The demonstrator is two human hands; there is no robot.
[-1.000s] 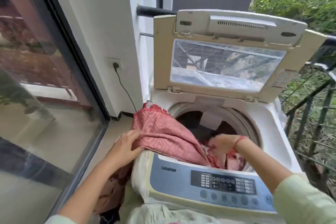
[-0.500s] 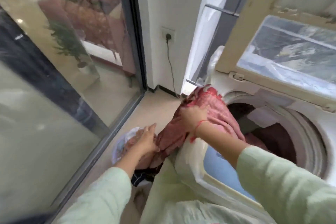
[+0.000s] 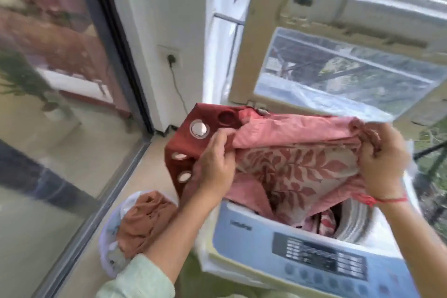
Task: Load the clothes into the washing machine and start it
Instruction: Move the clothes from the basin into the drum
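While I hold the red curtain [image 3: 290,162] above the washing machine [image 3: 244,227], loading continues.
My left hand [image 3: 214,164] and right hand [image 3: 382,167] clench bunched fabric, its lower folds inside the drum [image 3: 358,222]; next, I judge, it needs pushing down. Half a second ago my left hand was at the near-left basket [image 3: 104,234].
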